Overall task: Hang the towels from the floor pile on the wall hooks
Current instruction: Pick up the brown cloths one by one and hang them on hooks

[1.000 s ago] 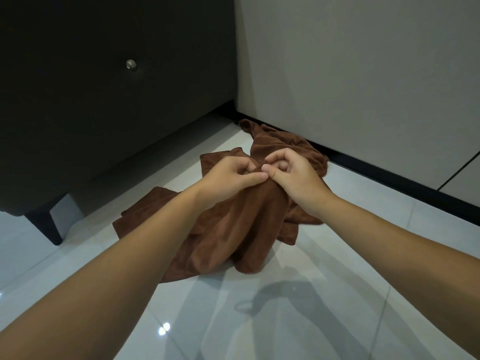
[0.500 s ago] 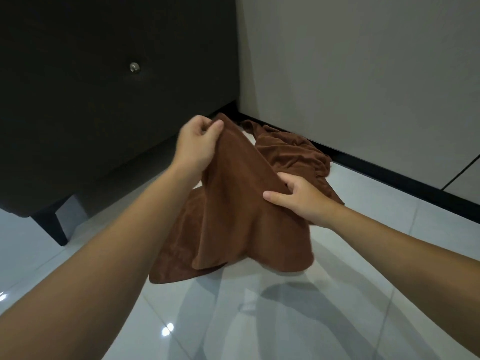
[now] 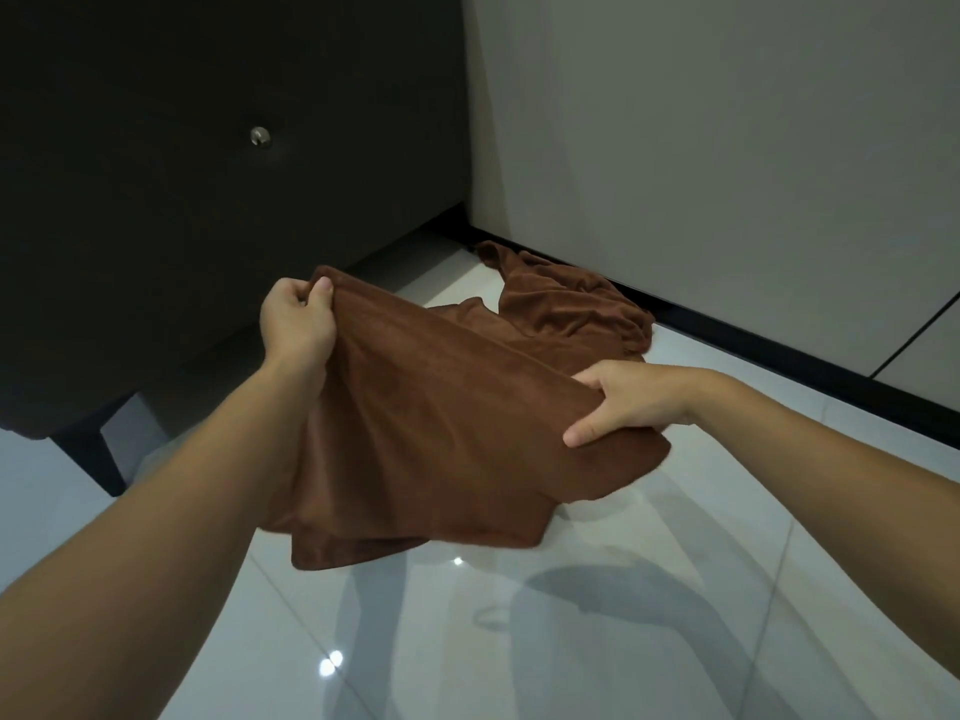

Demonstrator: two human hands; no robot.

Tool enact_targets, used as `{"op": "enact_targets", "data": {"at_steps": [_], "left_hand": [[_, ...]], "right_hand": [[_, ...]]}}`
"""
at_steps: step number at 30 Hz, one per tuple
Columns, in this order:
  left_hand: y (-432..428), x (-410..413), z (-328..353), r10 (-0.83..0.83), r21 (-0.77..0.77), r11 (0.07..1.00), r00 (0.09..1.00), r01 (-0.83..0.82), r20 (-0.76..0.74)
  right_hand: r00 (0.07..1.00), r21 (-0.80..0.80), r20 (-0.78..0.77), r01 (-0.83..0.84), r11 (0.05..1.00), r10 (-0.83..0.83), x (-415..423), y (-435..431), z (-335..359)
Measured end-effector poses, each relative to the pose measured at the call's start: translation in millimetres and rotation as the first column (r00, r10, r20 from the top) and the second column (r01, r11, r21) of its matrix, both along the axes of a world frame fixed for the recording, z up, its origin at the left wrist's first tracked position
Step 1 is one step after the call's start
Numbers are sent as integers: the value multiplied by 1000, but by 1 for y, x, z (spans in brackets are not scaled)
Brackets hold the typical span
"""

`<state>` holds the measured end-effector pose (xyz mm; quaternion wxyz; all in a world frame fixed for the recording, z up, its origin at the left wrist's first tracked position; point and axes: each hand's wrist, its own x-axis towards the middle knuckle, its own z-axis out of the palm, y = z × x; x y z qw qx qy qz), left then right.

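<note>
Where both forearms reach in from the lower edge of the view, the glossy tiled floor (image 3: 649, 615) lies beneath them, carrying small light reflections and the shadows of the arms. Above that floor a brown towel (image 3: 441, 433) is held spread between the two hands. Its lower hem hangs in loose folds below the fingers; whether the hem touches the tiles cannot be told. The right hand (image 3: 631, 402) grips the towel's right edge, with the thumb on the near face, the other fingers curled over the far side, and cloth bunched between them. The left hand (image 3: 296, 324), higher and further off, pinches the upper left corner, its thumb (image 3: 323, 291) pressed onto the cloth against the curled fingers. The fabric slopes from the left fingers down to the right fingers. Beyond the fingers of both hands, a crumpled pile (image 3: 566, 309) of brown towels rests on the floor. It lies close against the black skirting board (image 3: 779, 356) at the foot of the grey wall (image 3: 727, 148). Left of the left-hand fingers stands a dark cabinet (image 3: 156, 210) raised on a dark leg (image 3: 96, 454). A small round metal knob (image 3: 260, 137) sits on its face, above those fingers
</note>
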<state>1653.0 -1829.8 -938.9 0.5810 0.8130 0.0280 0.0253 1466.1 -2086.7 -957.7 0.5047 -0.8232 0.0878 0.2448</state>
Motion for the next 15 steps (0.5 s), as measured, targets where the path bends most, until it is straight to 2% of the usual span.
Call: {"op": "enact_targets", "data": {"at_steps": [2,4,8,12,15], "left_hand": [[5,3,1,26,-2,1000,1000,-26,0],[10,5,0,44,0,999,999,-44,4],[15,6,-3,66,-1,998,997,-66,32],[13,8,-7,36,6,999,999,-36,24],[5,10,-12,19,-40,999,999,-20,-33]], "right_hand": [[998,-112,62,10,994,-3,0,-11,-3],[980,-180,178,119,976,-87,2,-22,-9],[846,-373,483,431,822,-224,11,-40,-20],[662,-197,638,634,748,-393,19,-46,-18],[614,-113,649,662,741,-449,23,-45,-16]]}}
